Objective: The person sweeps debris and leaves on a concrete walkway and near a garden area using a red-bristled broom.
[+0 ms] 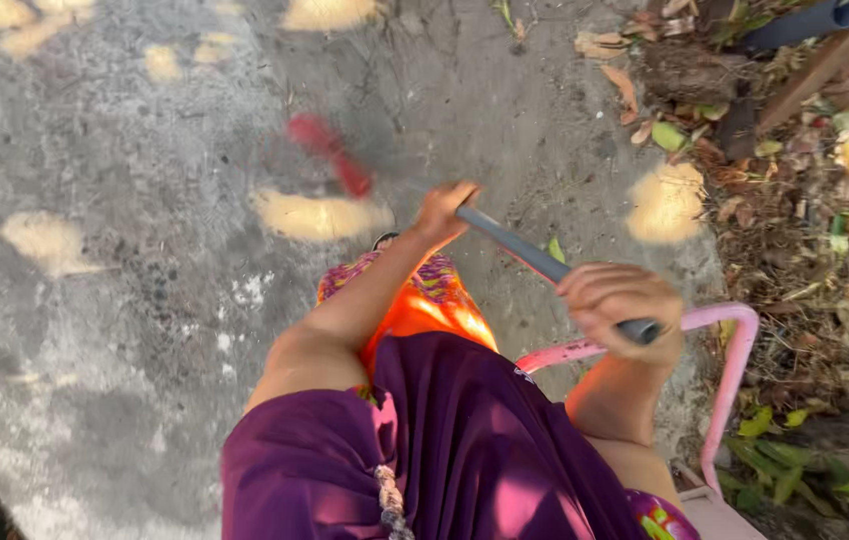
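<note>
1. Both hands grip one grey broom handle (pixel 545 262): my left hand (pixel 442 212) is clenched lower on it, my right hand (pixel 621 305) is clenched around its upper end.
2. Its long axis slants from my right hand down-left towards the blurred red broom head (pixel 330 153) over the concrete ground (pixel 115 260).
3. Just beside my right arm stands a pink metal frame (pixel 730 370).

broom handle (pixel 545 262) – grey | bristles (pixel 330 152) – red | dustpan handle (pixel 725 350) pink

concrete ground (pixel 125 330), dry leaves (pixel 815 230), pink frame (pixel 735 370)
</note>
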